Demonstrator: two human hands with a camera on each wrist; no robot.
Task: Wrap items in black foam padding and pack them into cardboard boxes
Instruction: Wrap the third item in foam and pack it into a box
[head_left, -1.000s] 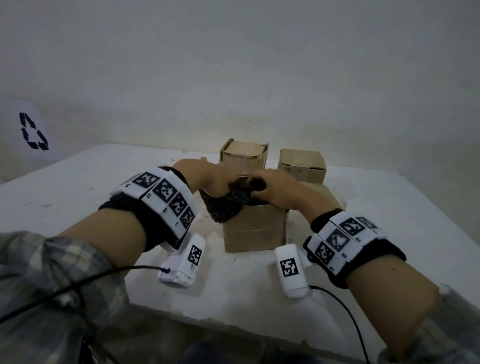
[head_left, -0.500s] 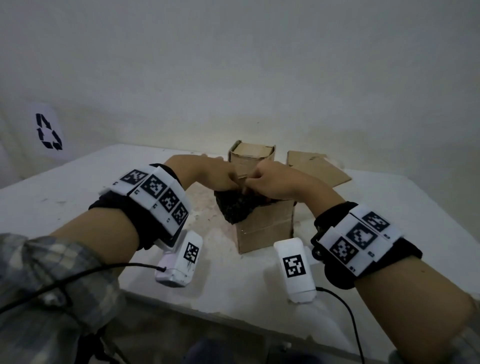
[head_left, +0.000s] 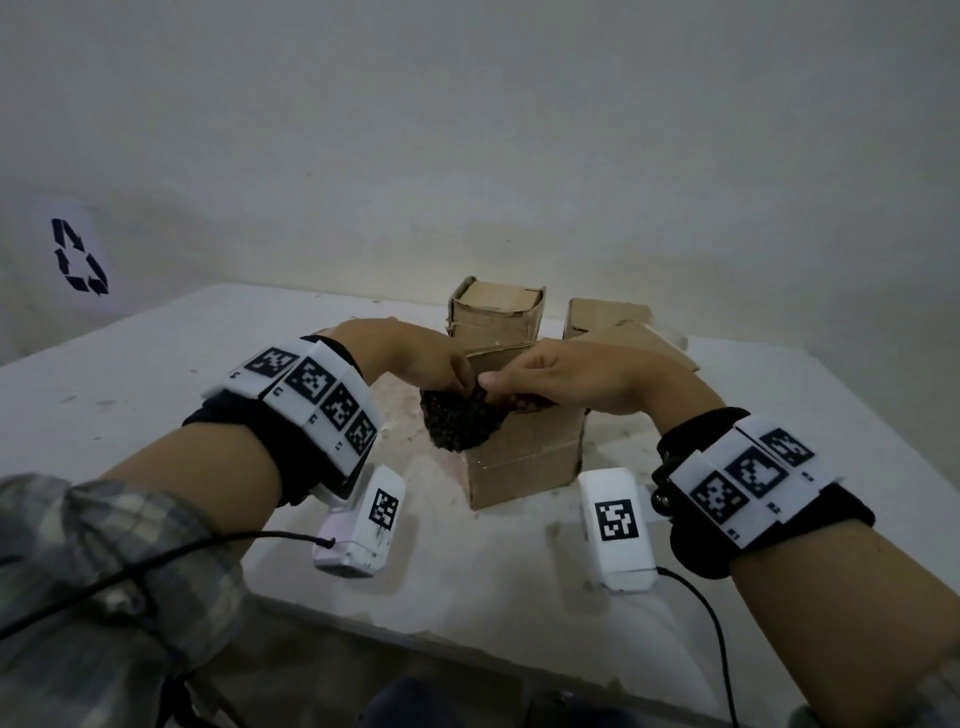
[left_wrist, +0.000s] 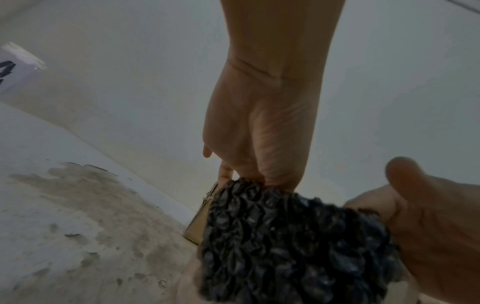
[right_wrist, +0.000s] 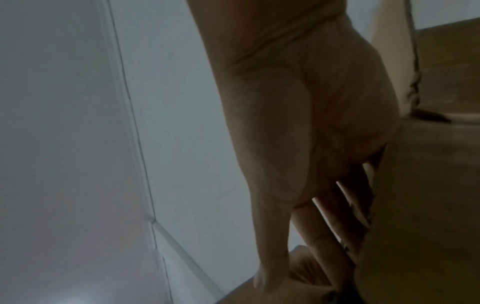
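A bundle of black foam padding (head_left: 460, 423) hangs over the near-left corner of an open cardboard box (head_left: 530, 462) in the middle of the table. My left hand (head_left: 457, 376) pinches the top of the bundle from the left. My right hand (head_left: 493, 387) grips it from the right, with the thumb over the foam and the fingers down inside the box. The left wrist view shows the foam (left_wrist: 293, 246) close up, with my left hand (left_wrist: 249, 176) on its top edge and my right hand (left_wrist: 415, 216) against its side. What the foam wraps is hidden.
Two more cardboard boxes (head_left: 496, 312) (head_left: 608, 317) stand behind the open one, near the wall. The white table (head_left: 156, 364) has a worn patch left of the box. A recycling sign (head_left: 78, 257) is on the left wall.
The view has shifted a little. Both hands have kept hold of the foam at the box's near-left corner, and my right thumb now lies over the top of the bundle.
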